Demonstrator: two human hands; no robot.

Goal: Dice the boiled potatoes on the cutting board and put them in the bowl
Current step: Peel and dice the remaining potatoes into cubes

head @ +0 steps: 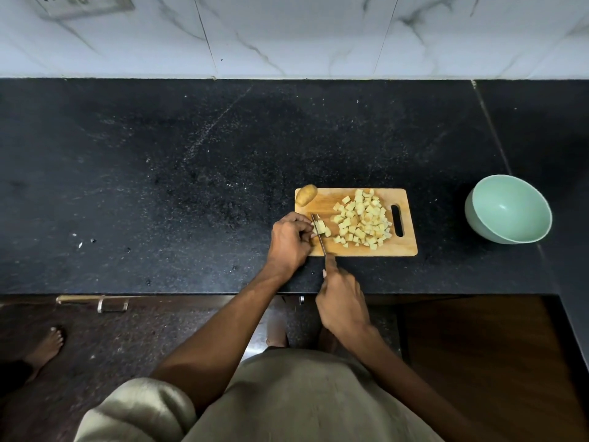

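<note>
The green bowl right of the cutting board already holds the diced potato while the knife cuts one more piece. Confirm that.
Not quite. The head view shows the green bowl empty; the diced potato lies piled on the cutting board. The rest holds: the bowl sits right of the board, and the right hand works the knife through a piece held by the left hand.

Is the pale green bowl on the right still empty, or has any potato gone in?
Empty: the pale green bowl shows only bare inside; the diced potato is all on the wooden cutting board.
</note>
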